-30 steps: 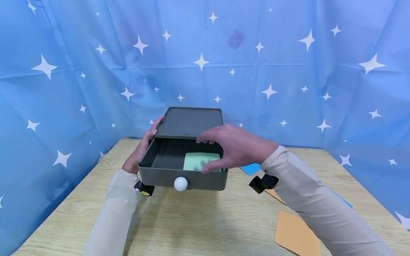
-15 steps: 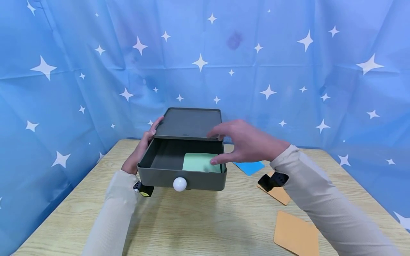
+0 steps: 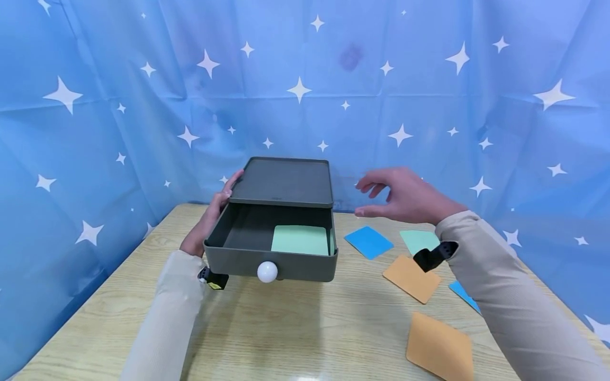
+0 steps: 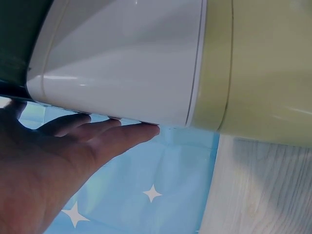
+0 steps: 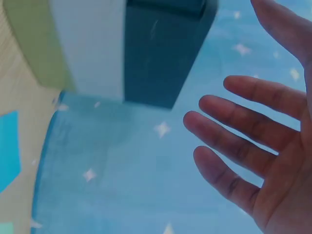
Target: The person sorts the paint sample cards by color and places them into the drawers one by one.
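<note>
From the head view, one green card (image 3: 300, 240) already lies in the pulled-out drawer (image 3: 271, 264) while six cards (image 3: 412, 278) wait on the desk (image 3: 305, 328); your left wrist view shows your left hand (image 4: 53, 165) flat against the box, and your right wrist view shows your right hand (image 5: 258, 146) spread, holding nothing.

Head view: evenly and brightly lit from above, colours clean. A pale glare patch sits on the desk (image 3: 305, 373) at the near edge. Soft shadow lies under the grey drawer box (image 3: 281, 182) and along the left sleeve. Straight lines bow slightly toward the frame edges. Focus is sharp throughout.

Left wrist view: the box wall is washed out and soft, too close to resolve; the left hand (image 4: 53, 161) is dim and blurred.

Right wrist view: hazy, low contrast; the right hand (image 5: 258, 146) is out of focus.
</note>
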`<state>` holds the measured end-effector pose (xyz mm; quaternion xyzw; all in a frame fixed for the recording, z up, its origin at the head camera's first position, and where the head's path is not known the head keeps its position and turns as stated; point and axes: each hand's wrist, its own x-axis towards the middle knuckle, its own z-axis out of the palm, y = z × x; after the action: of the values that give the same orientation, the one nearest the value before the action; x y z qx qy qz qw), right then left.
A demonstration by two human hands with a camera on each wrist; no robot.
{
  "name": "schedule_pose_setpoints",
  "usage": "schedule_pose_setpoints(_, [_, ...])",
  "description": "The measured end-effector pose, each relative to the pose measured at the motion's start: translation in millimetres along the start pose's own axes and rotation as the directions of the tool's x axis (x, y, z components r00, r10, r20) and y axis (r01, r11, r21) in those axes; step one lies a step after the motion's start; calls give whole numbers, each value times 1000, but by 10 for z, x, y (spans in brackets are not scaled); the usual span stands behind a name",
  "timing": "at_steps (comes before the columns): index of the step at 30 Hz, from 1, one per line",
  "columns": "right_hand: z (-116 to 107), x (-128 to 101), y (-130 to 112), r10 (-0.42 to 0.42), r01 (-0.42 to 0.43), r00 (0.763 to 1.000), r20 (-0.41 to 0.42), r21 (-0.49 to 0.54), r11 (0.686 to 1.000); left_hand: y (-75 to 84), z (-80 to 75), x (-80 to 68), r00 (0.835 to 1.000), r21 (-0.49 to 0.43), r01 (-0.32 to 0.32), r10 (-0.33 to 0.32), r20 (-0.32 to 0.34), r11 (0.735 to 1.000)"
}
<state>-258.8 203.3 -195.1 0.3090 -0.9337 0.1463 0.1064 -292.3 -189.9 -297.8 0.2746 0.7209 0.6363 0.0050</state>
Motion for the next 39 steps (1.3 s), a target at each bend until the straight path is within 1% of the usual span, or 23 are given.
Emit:
schedule_pose_setpoints(4, [44,-34,193,26,-25,999,21,-21,999,19,-11,-2,1000,-8,3,-3,4,1000])
schedule_pose_setpoints(8, [104,-70,309,63,-62,997,54,-18,998,18,-19,-2,1000,-14,2,-2,5,1000])
schedule_pose_setpoints(13, [189,-87,463,110,-109,991,72,-16,994,47,-34,-2,1000,-13,-1,1,3,1000])
schedule_pose_setpoints(17, [336,-108,735,118,-119,989,91,8,993,67,-47,5,1000,-23,10,-10,1,1000])
schedule_pose_setpoints(21, [553,-197,1090,136,-141,984,116,35,989,25,-56,18,1000,-25,5,-5,3,1000])
schedule_pose_setpoints(25, [706,-350,1381,191,-199,971,141,46,979,-12,-44,22,1000,-10,4,-4,7,1000])
schedule_pose_setpoints(29, [755,-485,1604,243,-251,960,140,36,967,-35,-37,21,1000,2,-4,4,13,1000])
schedule_pose_setpoints(31, [754,-525,1700,263,-268,954,145,12,963,-41,-39,20,1000,6,-9,8,17,1000])
schedule_pose_setpoints(33, [746,-542,1782,283,-284,945,166,-17,959,-43,-42,12,1000,15,-8,8,16,1000])
schedule_pose_setpoints(39, [760,-510,1958,313,-289,911,270,-124,949,-53,-65,21,1000,24,-1,1,21,1000])
